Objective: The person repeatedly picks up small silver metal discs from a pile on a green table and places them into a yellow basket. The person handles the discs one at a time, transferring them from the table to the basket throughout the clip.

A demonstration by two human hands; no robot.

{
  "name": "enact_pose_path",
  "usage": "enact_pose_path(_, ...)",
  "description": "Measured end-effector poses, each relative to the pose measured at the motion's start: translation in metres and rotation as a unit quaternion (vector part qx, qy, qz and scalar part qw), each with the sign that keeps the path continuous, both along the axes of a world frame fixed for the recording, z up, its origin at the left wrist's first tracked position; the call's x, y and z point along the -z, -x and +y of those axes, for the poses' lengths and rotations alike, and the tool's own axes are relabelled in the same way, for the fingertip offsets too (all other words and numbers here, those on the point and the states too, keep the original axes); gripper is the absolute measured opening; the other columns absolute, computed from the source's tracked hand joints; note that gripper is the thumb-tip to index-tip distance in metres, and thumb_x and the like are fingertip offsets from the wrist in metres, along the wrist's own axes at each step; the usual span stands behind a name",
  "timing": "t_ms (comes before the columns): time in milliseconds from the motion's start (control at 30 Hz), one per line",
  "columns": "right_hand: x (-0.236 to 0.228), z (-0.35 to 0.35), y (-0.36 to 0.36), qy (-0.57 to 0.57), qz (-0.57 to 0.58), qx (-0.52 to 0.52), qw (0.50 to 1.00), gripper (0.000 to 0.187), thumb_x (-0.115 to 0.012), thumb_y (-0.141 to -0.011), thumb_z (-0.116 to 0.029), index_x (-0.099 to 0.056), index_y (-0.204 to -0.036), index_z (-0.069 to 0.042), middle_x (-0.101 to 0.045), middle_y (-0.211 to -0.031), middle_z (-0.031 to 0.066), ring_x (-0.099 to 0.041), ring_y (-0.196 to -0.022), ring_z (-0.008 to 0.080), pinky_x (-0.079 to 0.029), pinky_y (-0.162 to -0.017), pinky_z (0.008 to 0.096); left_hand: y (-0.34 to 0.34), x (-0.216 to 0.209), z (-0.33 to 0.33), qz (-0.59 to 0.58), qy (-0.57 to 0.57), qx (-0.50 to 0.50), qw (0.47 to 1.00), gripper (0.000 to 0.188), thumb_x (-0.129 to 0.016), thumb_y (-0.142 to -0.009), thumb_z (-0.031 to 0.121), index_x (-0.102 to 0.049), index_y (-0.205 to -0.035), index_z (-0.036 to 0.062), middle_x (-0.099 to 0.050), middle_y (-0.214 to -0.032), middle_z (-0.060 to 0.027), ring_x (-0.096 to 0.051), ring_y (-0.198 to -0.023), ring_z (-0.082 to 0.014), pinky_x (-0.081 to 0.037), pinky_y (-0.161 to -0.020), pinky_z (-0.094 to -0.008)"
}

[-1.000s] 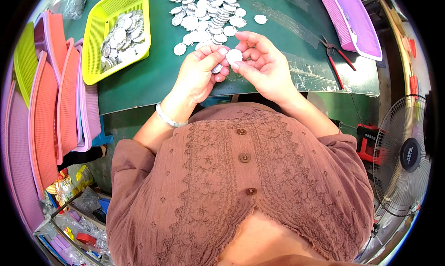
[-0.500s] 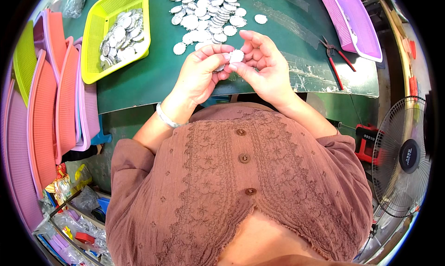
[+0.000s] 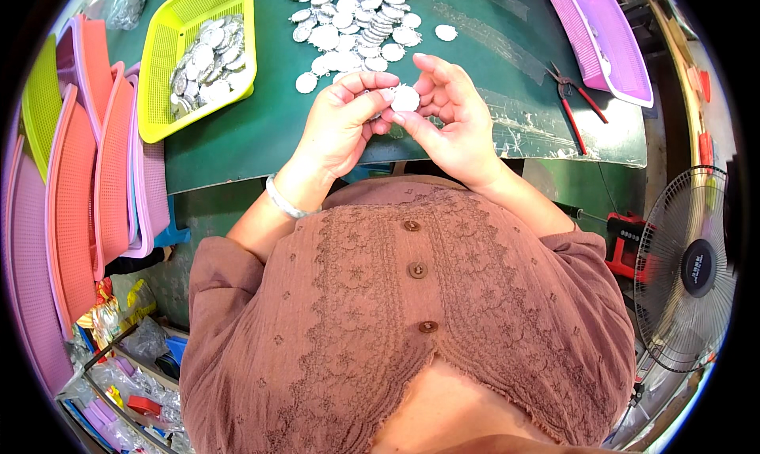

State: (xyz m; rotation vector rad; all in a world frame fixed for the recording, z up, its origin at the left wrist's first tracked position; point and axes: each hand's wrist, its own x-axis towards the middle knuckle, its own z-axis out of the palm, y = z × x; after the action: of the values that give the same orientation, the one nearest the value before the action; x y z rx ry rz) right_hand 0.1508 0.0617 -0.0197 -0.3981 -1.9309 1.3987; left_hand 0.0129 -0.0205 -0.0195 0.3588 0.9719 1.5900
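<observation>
One white disc with a scalloped edge [image 3: 405, 98], between my two hands, above the near edge of the green table [image 3: 237, 157]. Left hand [image 3: 346, 121]: thumb and forefinger pinched at the disc's left edge; a further pale piece shows below these fingers, mostly hidden. Right hand [image 3: 455, 121]: fingers curled about the disc's right side, thumb at its lower edge; whether they grip it or only steady it, I cannot tell.

Many like discs, loose pile [image 3: 344, 18], on the table beyond my hands. One single disc [image 3: 446, 32], lying apart, right of the pile. One yellow-green basket [image 3: 150, 121], left, part filled with a heap of discs [image 3: 207, 58].

Progress, by my judgement: midway, one piece in hand, a large lot outside the basket, a sizeable lot inside. Which lot is finished and which is left, I cannot tell.

Also listed: one pair of red-handled pliers [image 3: 564, 80], right, unheld; one purple basket [image 3: 586, 34] just beyond it, contents mostly hidden.
</observation>
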Motion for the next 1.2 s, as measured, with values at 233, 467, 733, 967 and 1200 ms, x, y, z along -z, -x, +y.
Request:
enact_pose_path(233,0.003,0.0,0.0,0.045,-0.016,-0.004,0.999,0.058,-0.062,-0.074,0.008,-0.036,-0.125,0.0,-0.047,-0.091,0.0044,-0.056,-0.084,0.0105,-0.05,-0.075,0.0238,-0.001,-0.003,0.001,-0.029,0.038,0.005,0.999,0.016,-0.056,-0.082,0.004,-0.057,-0.096,-0.002,-0.058,-0.082,-0.0066,-0.053,-0.063,-0.0096,-0.043,-0.054,-0.0203)
enact_pose_path(467,0.004,0.0,0.0,0.097,-0.002,-0.017,0.995,0.059,-0.062,-0.074,0.01,-0.034,-0.125,0.0,-0.046,-0.089,0.0041,-0.057,-0.083,0.0118,-0.051,-0.075,0.0246,0.003,0.003,-0.001,-0.07,0.02,0.042,0.996,0.018,-0.054,-0.084,0.008,-0.055,-0.1,-0.0003,-0.058,-0.09,-0.0082,-0.058,-0.075,-0.0129,-0.048,-0.06,-0.0221)
enact_pose_path(733,-0.002,-0.001,0.004,0.252,0.023,-0.022,0.967,0.045,-0.059,-0.08,0.0,-0.037,-0.119,0.003,-0.051,-0.083,0.0063,-0.056,-0.067,0.0096,-0.047,-0.056,0.0211,0.0,0.006,0.001,-0.055,0.002,0.018,0.998,0.017,-0.057,-0.083,0.007,-0.056,-0.098,-0.0004,-0.058,-0.084,-0.0054,-0.055,-0.068,-0.0102,-0.046,-0.058,-0.0212)
enact_pose_path(967,0.005,0.007,0.006,0.304,0.007,-0.053,0.951,0.041,-0.053,-0.084,-0.003,-0.033,-0.12,0.005,-0.056,-0.083,0.012,-0.057,-0.064,0.012,-0.047,-0.055,0.0227,0.0,0.007,0.002,0.013,0.025,0.017,0.999,0.013,-0.058,-0.081,0.007,-0.056,-0.093,0.002,-0.058,-0.079,-0.0033,-0.051,-0.061,-0.0075,-0.041,-0.053,-0.0192)
enact_pose_path(1200,0.014,0.061,0.008,-0.082,-0.123,0.072,0.986,0.039,-0.057,-0.08,-0.007,-0.044,-0.117,-0.005,-0.06,-0.085,0.0098,-0.058,-0.067,0.0169,-0.048,-0.061,0.0303,0.003,0.008,0.0,-0.008,0.06,0.001,0.998,0.009,-0.054,-0.083,0.009,-0.053,-0.09,0.0035,-0.06,-0.084,-0.0089,-0.058,-0.069,-0.0146,-0.047,-0.059,-0.0228)
